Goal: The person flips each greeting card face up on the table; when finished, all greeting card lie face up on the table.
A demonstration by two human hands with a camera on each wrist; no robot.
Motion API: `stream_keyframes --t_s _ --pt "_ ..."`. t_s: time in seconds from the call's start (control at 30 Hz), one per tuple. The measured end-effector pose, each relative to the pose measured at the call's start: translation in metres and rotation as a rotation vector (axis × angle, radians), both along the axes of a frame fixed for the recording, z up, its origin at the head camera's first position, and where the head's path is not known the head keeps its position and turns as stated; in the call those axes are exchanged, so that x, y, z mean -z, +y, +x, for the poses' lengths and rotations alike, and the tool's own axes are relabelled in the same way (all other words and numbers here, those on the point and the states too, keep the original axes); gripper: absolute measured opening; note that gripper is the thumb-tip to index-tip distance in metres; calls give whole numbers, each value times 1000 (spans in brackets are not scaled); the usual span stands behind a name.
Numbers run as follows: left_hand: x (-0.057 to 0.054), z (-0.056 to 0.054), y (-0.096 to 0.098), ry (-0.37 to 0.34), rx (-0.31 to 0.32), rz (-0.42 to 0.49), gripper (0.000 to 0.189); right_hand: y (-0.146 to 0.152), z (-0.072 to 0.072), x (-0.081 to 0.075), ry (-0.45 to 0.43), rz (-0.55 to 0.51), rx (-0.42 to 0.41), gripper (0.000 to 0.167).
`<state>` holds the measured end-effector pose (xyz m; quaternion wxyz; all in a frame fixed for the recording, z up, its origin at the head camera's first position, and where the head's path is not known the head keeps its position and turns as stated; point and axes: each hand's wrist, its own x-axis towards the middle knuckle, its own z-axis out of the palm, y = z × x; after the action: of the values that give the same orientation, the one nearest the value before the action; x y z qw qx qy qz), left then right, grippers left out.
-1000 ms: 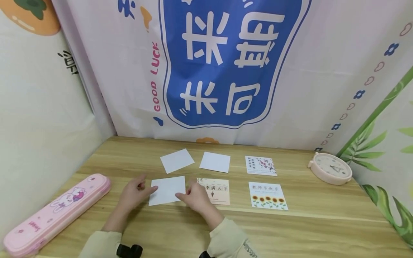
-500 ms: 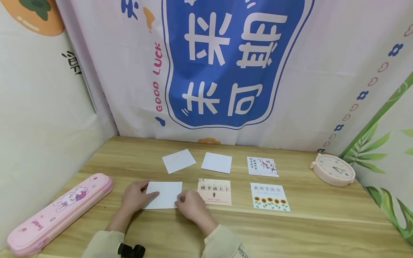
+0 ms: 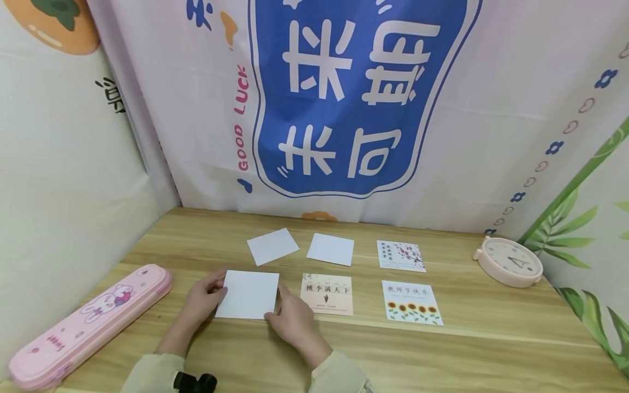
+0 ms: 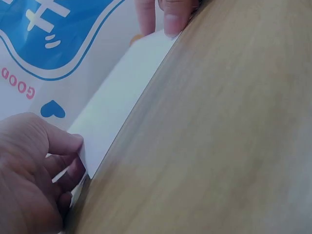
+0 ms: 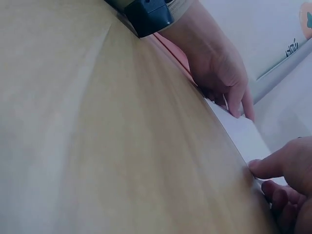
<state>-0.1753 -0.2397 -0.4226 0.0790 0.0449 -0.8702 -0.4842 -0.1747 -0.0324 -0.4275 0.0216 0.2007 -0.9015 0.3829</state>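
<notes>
Both hands are at a blank white card (image 3: 248, 295) lying near the front middle of the table in the head view. My left hand (image 3: 202, 300) pinches its left edge, with the thumb (image 4: 73, 142) on the card's side and fingers curled behind it. On the opposite edge my right hand (image 3: 296, 321) holds the lower right corner, its thumb (image 5: 265, 168) at the front edge. Just right of that hand lies a printed card (image 3: 326, 295) with large characters. Behind are two more blank white cards, one tilted (image 3: 272, 246) and one straighter (image 3: 330, 249).
A plum-blossom card (image 3: 401, 256) and a sunflower card (image 3: 413, 303) lie to the right on the wooden table (image 3: 472, 349). A pink pencil case (image 3: 90, 327) stands at the left, a round pale pink clock (image 3: 510, 261) at the back right. A printed curtain (image 3: 206, 180) hangs behind.
The front white card has turned from tilted to nearly square with the table edge. My left thumb has drawn back from its face to its side. The right hand has shifted slightly along its edge.
</notes>
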Motion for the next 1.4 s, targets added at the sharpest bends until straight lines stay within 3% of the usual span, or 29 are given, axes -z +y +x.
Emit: stream_keyframes --t_s 0.13,0.27,0.4,0.5,0.57,0.63,0.7,0.8,0.9,1.0,1.07,1.17,1.33,1.4 --pt "1 -1 -1 37 -70 31 35 0 0 1 -10 -105 12 48" --pt "3 -2 0 74 -160 93 27 -1 -1 3 -46 -288 29 25" --pt "-2 -1 1 38 -193 225 35 -3 -3 2 -49 -468 25 4" --pt "-10 2 2 1 -187 425 21 -4 -3 -1 -108 -625 2 4" --pt "-14 4 3 -11 -164 583 11 -4 -3 -3 -192 -743 -10 7" --pt "-17 7 2 -14 -134 716 14 -4 -3 -5 -279 -849 -18 10" --pt "-18 9 1 -7 -86 797 19 -4 -2 -9 -325 -904 -23 13" --pt "-18 10 -2 13 -6 837 26 -2 -1 -13 -339 -928 -25 19" --pt "-17 10 -3 17 52 807 27 0 -2 -15 -333 -945 -4 23" --pt "-16 12 -2 -36 58 690 18 2 -4 -13 -334 -937 40 19" --pt "-16 13 0 -81 49 591 28 2 -5 -11 -322 -881 71 18" --pt "-14 16 4 -128 27 457 47 2 -6 -8 -291 -771 98 32" --pt "-8 16 11 -67 4 319 41 1 -6 -4 -233 -681 118 45" --pt "-6 15 13 -28 -5 204 37 1 -7 -3 -214 -640 113 43"
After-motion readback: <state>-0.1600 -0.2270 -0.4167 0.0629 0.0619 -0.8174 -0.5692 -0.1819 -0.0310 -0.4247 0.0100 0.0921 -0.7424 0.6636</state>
